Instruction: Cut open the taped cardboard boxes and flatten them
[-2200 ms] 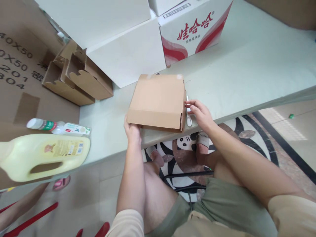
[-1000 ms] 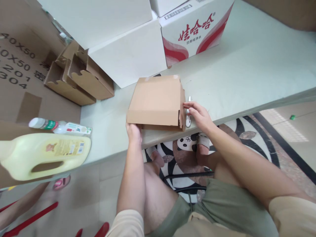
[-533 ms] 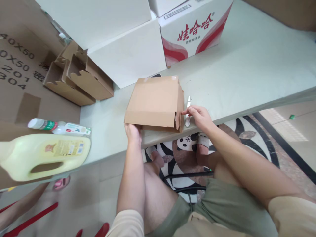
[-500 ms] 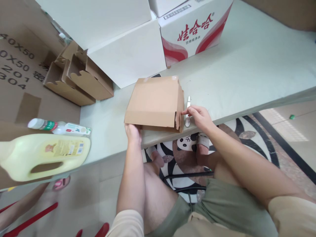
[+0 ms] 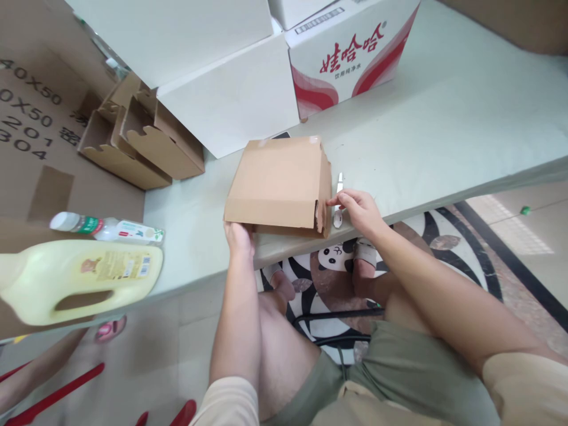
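A brown cardboard box (image 5: 275,171) lies near the front edge of the cloth-covered table (image 5: 444,130), its front rim slightly above a lower flap. At its front left corner is my left hand (image 5: 239,238), gripping the box with fingers partly hidden under it. My right hand (image 5: 361,212) reaches to the right side, where the extended index fingertip touches the box's torn-looking side edge (image 5: 320,216). That hand holds nothing I can see. Just beneath its fingers, a white utility knife (image 5: 338,219) rests on the table beside the box.
Behind stand white cartons (image 5: 235,94) and a red-and-white water carton (image 5: 350,65). Open cardboard holders (image 5: 164,142) are at the left. A yellow jug (image 5: 119,266) and a plastic bottle (image 5: 106,228) lie near the left front edge. A dark flat object (image 5: 281,135) peeks out behind the box.
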Action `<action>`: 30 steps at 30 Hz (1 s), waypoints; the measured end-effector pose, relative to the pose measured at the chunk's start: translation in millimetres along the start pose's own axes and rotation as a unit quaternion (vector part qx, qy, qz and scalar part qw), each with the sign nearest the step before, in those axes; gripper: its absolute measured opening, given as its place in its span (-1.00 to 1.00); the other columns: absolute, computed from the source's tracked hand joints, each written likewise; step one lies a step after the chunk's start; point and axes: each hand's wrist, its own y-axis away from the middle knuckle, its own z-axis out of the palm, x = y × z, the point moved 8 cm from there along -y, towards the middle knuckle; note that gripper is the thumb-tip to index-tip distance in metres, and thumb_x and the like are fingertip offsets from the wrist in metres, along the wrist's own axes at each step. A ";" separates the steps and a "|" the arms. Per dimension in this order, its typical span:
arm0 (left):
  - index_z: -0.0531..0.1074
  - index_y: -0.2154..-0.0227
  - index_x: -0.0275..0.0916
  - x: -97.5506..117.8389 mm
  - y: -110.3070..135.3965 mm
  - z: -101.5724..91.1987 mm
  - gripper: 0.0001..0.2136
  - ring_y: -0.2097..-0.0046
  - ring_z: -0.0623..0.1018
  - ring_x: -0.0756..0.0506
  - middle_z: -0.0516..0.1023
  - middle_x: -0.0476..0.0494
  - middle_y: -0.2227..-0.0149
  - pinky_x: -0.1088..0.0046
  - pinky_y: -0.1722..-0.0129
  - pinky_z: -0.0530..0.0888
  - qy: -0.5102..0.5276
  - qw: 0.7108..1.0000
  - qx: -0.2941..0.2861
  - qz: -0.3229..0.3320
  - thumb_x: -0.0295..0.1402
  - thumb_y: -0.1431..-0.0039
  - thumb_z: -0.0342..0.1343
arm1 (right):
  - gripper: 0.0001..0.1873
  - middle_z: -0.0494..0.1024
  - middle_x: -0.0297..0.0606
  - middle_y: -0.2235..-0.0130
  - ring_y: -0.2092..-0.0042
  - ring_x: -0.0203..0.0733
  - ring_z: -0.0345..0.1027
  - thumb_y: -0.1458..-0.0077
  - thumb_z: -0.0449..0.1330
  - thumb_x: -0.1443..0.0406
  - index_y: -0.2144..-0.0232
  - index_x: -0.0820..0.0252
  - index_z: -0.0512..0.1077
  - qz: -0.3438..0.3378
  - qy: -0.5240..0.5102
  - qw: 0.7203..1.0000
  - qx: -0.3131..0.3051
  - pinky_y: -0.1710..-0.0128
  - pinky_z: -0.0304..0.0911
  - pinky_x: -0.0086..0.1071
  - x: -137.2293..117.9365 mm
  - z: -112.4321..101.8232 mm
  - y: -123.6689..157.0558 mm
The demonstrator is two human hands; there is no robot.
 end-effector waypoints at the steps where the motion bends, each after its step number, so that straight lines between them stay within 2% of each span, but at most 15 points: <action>1: 0.53 0.21 -0.17 1.3 1.5 -0.9 -0.72 0.10 0.62 -0.13 0.66 -0.17 0.14 0.40 0.17 0.56 -0.001 1.000 0.018 -0.001 -0.16 -0.05 0.27 | -0.64 0.70 -0.19 0.27 0.13 -0.02 0.55 -0.12 0.11 0.04 0.44 0.12 0.58 -0.001 0.000 1.000 0.002 0.04 0.40 -0.12 0.1 -0.4 0.1; 3: 0.54 0.20 -0.17 2.4 4.7 -1.9 -0.72 0.15 0.61 -0.11 0.66 -0.18 0.12 0.43 0.27 0.54 -0.006 0.999 0.047 -0.011 -0.19 -0.03 0.26 | -0.63 0.70 -0.18 0.22 0.09 0.00 0.55 -0.12 0.11 0.04 0.37 0.13 0.60 -0.003 0.004 1.000 0.009 0.00 0.40 -0.08 0.2 -1.8 0.4; 7: 0.54 0.15 -0.16 1.3 7.3 -0.1 -0.70 0.22 0.59 -0.08 0.64 -0.17 0.09 0.50 0.41 0.47 -0.005 0.998 0.056 -0.034 -0.27 -0.01 0.20 | -0.60 0.69 -0.15 0.17 0.04 0.02 0.54 -0.11 0.12 0.03 0.27 0.14 0.62 -0.007 0.005 0.999 0.031 -0.04 0.39 -0.04 1.9 -5.7 0.9; 11: 0.55 0.15 -0.20 -1.9 2.7 -0.7 -0.71 0.26 0.57 -0.06 0.64 -0.19 0.11 0.51 0.42 0.46 0.027 0.998 0.030 -0.054 -0.29 -0.04 0.16 | -0.59 0.67 -0.10 0.07 0.01 0.01 0.52 -0.13 0.11 0.07 0.18 0.16 0.62 -0.027 0.007 0.997 0.074 -0.04 0.40 -0.03 1.8 -14.2 -0.2; 15: 0.55 0.14 -0.22 -7.5 -3.8 -0.8 -0.69 0.14 0.61 -0.15 0.63 -0.27 0.12 0.44 0.34 0.52 0.064 0.992 -0.019 -0.109 -0.16 -0.14 0.15 | -0.59 0.62 -0.10 0.02 0.02 0.00 0.49 -0.13 0.10 0.15 0.06 0.12 0.59 -0.041 0.089 0.989 0.113 0.02 0.43 -0.06 0.3 -21.9 -2.1; 18: 0.55 0.10 -0.24 -7.1 -6.7 -1.8 -0.64 0.07 0.62 -0.20 0.63 -0.30 0.09 0.43 0.31 0.55 0.084 0.988 -0.035 -0.121 -0.10 -0.18 0.14 | -0.59 0.57 -0.03 0.04 -0.01 0.06 0.45 -0.11 0.12 0.20 0.06 0.14 0.61 -0.052 0.190 0.976 0.087 -0.04 0.40 0.00 2.0 -15.6 -3.2; 21: 0.54 0.05 -0.24 -7.2 -8.4 -3.3 -0.60 0.03 0.62 -0.22 0.63 -0.31 0.07 0.40 0.29 0.56 0.092 0.988 -0.036 -0.120 -0.07 -0.20 0.11 | -0.65 0.52 0.02 0.03 -0.04 0.16 0.41 -0.12 0.14 0.20 0.16 0.15 0.66 -0.073 0.284 0.955 0.033 -0.13 0.33 0.11 6.2 -2.5 -2.7; 25: 0.52 0.07 -0.22 -10.4 -10.0 -5.0 -0.61 0.05 0.62 -0.23 0.62 -0.31 0.11 0.38 0.32 0.56 0.093 0.986 -0.039 -0.132 -0.06 -0.20 0.10 | -0.69 0.48 0.07 -0.02 0.00 0.22 0.38 -0.12 0.15 0.20 0.20 0.16 0.65 -0.071 0.381 0.922 -0.002 -0.03 0.32 0.14 10.6 4.9 -1.2; 30: 0.50 0.08 -0.22 -6.7 -8.5 -2.6 -0.67 -0.04 0.58 -0.31 0.60 -0.34 0.12 0.23 0.20 0.60 0.100 0.983 -0.053 -0.141 -0.12 -0.27 0.03 | -0.56 0.47 0.12 -0.04 0.04 0.20 0.38 -0.09 0.16 0.23 0.00 0.22 0.55 -0.048 0.446 0.894 0.011 0.08 0.32 0.05 6.9 -0.1 -1.5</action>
